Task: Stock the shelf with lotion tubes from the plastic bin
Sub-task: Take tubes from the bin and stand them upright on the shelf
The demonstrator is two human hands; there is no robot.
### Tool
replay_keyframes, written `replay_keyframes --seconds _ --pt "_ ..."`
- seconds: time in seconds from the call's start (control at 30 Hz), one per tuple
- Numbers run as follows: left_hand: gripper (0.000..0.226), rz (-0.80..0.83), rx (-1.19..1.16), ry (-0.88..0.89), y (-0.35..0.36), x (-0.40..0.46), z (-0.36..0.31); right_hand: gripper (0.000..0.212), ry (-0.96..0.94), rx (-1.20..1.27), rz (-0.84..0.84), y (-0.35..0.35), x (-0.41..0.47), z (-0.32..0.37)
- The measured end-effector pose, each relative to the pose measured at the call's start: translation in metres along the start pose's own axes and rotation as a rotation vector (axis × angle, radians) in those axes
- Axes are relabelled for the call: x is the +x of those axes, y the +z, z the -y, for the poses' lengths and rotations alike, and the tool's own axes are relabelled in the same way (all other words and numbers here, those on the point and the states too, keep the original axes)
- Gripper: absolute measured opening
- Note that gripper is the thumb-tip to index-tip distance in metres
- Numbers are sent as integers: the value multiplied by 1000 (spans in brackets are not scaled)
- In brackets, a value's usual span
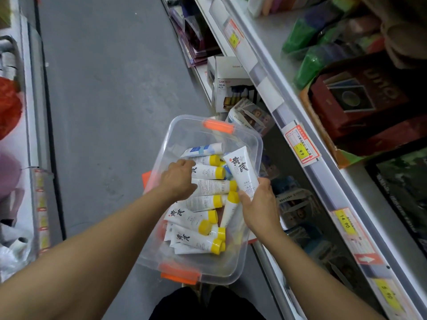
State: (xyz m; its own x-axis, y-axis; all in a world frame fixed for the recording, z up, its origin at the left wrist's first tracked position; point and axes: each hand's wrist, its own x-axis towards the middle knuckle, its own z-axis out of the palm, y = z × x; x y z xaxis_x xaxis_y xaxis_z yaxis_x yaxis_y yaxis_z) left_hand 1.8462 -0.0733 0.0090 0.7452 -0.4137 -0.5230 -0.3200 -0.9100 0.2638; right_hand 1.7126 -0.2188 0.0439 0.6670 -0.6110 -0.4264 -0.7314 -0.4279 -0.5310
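— Fingers (265,183) of the right hand (260,205) wrap one tube (242,172), raised above the bin?

— Yes, cap end down in the palm. The left hand (179,179) reaches into the bin (251,144), fingers curled down onto a tube; whether it grips, one cannot tell.

— And the surroundings?

— The shelf (272,72) runs along the right, the bin just beside it on the grey floor (111,88), other tubes (191,218) piled inside, price tags (301,144) on the shelf edge.

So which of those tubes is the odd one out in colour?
The blue-and-white tube at the far end of the clear bin; every other tube whose colour shows is white, and all visible caps are yellow.
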Motion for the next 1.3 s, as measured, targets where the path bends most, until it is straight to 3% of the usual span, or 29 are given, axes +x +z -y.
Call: replay_keyframes --seconds 0.37,0.57,0.73,0.87,1.07,1.2,1.3 --pt "54 -29 151 165 60 83 -29 48 -80 48 -47 10 26 -19" --pt "45 -62 386 235 64 85 -22 47 -122 80 -47 9 30 -17" --pt "43 -147 276 179 30 61 -10 45 -125 82 -18 3 23 -1" --pt "30 -244 43 105 -8 24 -7 45 -124 65 -8 -11 9 20" --pt "37 -353 -304 -120 -69 -36 -11 44 -171 47 -18 -48 -17 64" --pt "42 -406 -814 -328 -102 -71 -10 41 -228 104 -29 -72 -38 92" --pt "34 -317 -1314 -398 -128 -98 -14 39 -288 174 -35 -90 -54 110"
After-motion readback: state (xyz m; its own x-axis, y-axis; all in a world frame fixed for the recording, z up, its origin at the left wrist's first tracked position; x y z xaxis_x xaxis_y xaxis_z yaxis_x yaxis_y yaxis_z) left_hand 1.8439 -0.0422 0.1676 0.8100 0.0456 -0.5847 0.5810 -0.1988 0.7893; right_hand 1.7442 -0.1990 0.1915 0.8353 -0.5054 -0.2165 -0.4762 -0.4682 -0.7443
